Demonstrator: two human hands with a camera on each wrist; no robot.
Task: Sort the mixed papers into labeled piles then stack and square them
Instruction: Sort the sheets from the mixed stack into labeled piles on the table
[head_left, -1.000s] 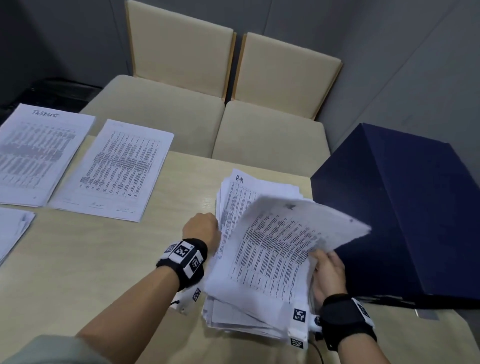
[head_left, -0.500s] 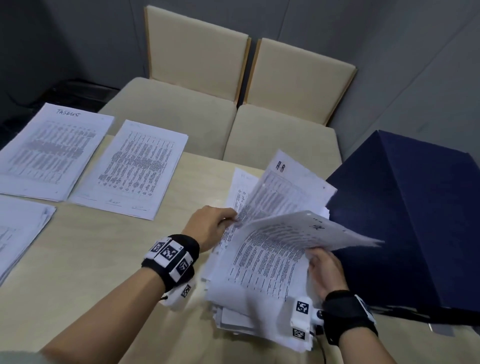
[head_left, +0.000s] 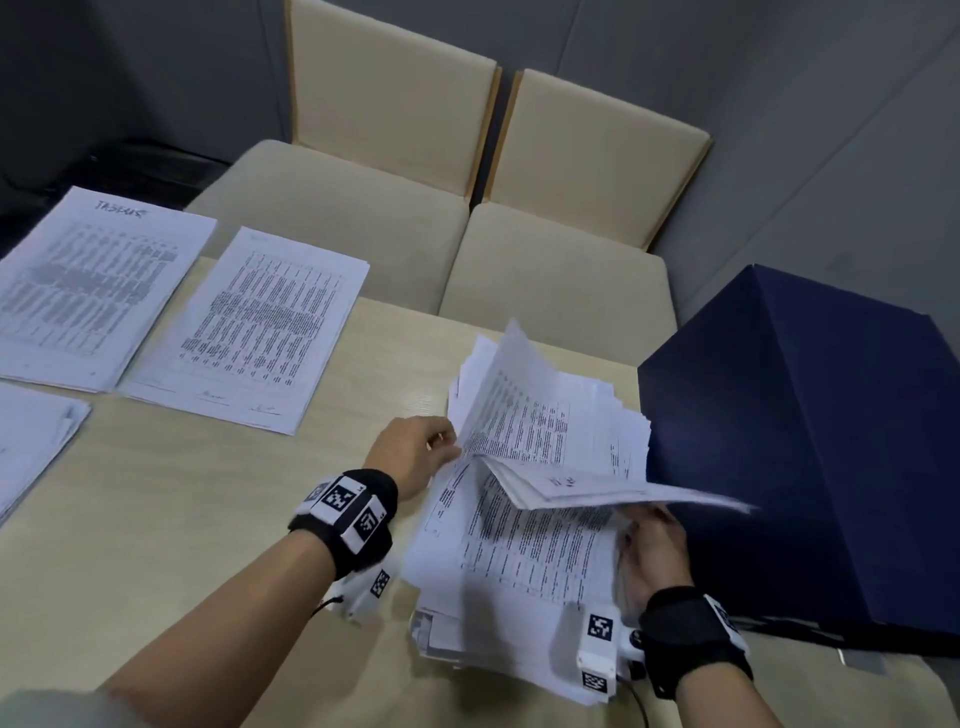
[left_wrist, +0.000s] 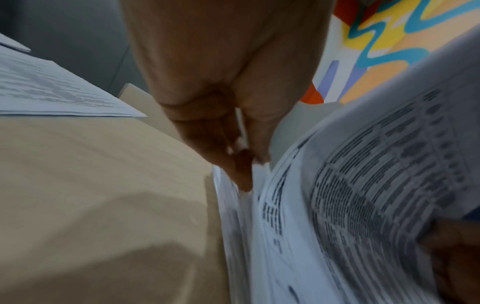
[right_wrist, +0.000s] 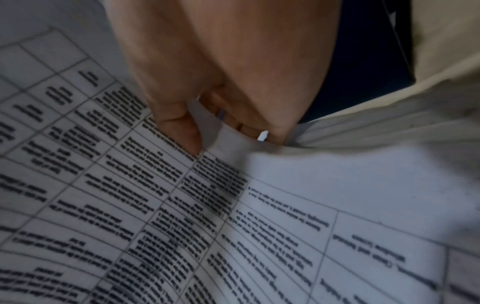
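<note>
A loose mixed stack of printed papers (head_left: 519, 561) lies on the table at centre right. My left hand (head_left: 415, 452) is at the stack's left edge and pinches the edge of a few raised sheets (head_left: 540, 421), which stand tilted up and fold over to the right. In the left wrist view the curled fingers (left_wrist: 241, 164) dig between the sheet edges (left_wrist: 350, 205). My right hand (head_left: 652, 545) grips the stack's right edge, its fingertips hidden under the lifted pages. The right wrist view shows its thumb (right_wrist: 182, 131) on a printed table page (right_wrist: 182, 205), with the fingers tucked under the sheets.
Two sorted piles lie at the far left: one headed with handwriting (head_left: 88, 291) and one beside it (head_left: 249, 332). A third pile (head_left: 31, 441) pokes in at the left edge. A dark blue box (head_left: 805, 441) stands close to the right of the stack. Two beige chairs (head_left: 363, 223) are behind the table.
The left hand has pulled the upper sheets' left edge up, so they now stand steeply and fold over to the right. The right hand stays at the stack's right edge.
</note>
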